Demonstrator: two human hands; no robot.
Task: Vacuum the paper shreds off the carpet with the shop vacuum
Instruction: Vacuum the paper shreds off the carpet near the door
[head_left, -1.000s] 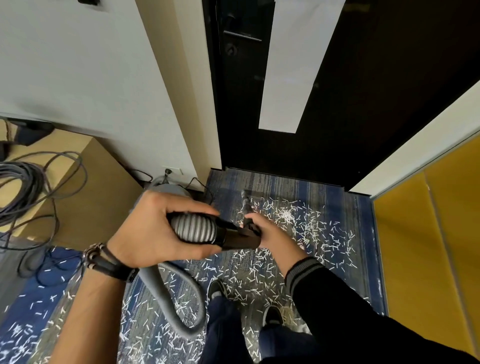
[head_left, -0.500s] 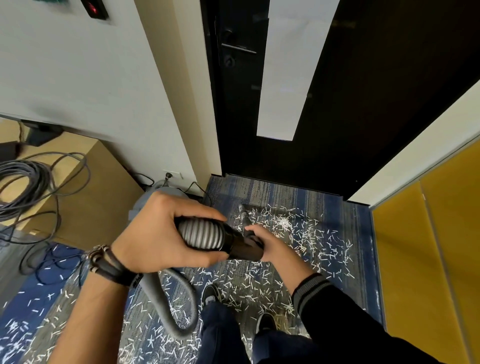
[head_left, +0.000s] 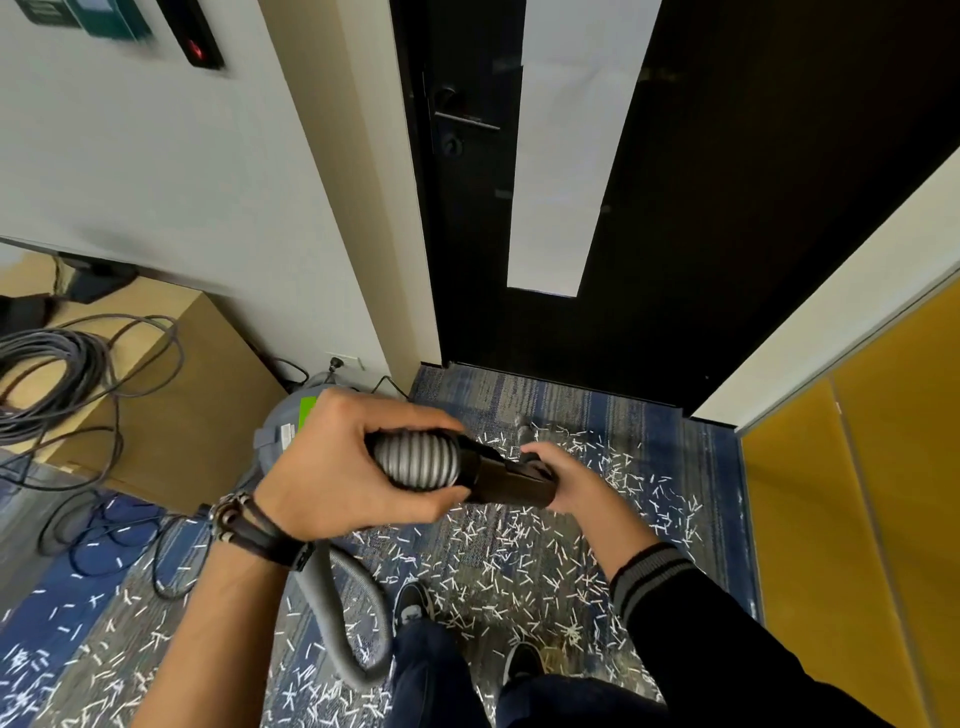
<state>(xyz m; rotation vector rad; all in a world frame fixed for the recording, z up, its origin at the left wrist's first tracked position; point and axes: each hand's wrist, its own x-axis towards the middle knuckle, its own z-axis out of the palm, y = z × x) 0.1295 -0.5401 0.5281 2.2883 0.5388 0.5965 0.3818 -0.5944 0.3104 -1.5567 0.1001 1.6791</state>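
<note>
- At the centre of the view, the left hand grips the ribbed grey hose just behind its black cuff. Its fingers curl over the top of the hose and the thumb closes underneath.
- Just to the right, the right hand holds the black tube that joins the hose. Its fingers are wrapped fully round the tube.
- Beyond the right hand, a small grey tip shows low over the carpet. It is too blurred to tell whether it touches the floor.
- From the left hand, the hose drops under the wrist and loops across the carpet just beside the left shoe.
- Behind the left hand, the grey vacuum body stands on the floor near the wall, below the wall outlet.
- White paper shreds lie scattered over the blue-grey striped carpet. They lie thick in front of the door and around both shoes, and thinner at lower left.
- On the door, a white sheet hangs beside the handle.
- At the right edge stands a yellow panel.
- At the left, a coil of grey cable rests on a brown box.
- Dark wristbands circle the left wrist, and a dark sleeve with a striped cuff covers the right arm.
</note>
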